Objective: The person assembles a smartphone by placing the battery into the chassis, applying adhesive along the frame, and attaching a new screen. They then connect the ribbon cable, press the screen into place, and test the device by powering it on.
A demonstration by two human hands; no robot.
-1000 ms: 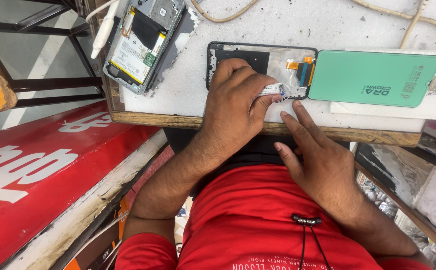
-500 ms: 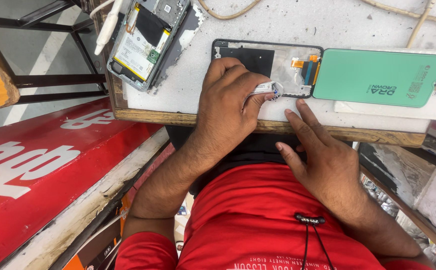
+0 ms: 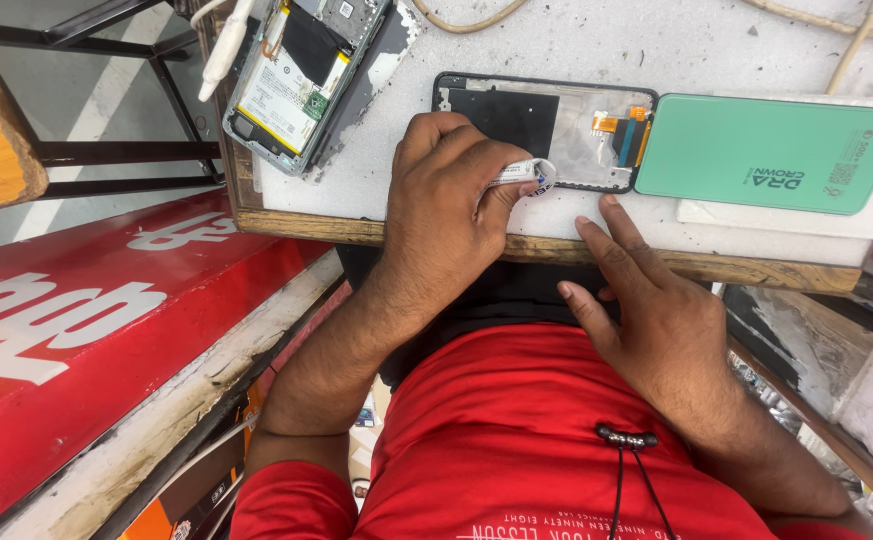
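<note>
An opened black phone frame lies on the white worktop, its flex cable joined to a green-backed screen panel on its right. My left hand pinches a small white tube, whose tip sits at the frame's near edge. My right hand holds nothing. Its fingers are spread, and the index fingertip rests on the worktop just below the frame. A red shirt covers my torso below.
A second opened phone with its battery showing lies at the back left. A white cable hangs beside it, and beige cords cross the far side. A wooden table edge runs in front. A red signboard stands to the left.
My left hand has slid the tube tip slightly leftward along the frame's near edge. My right hand has stayed at the table edge, and the view shifted a little.
</note>
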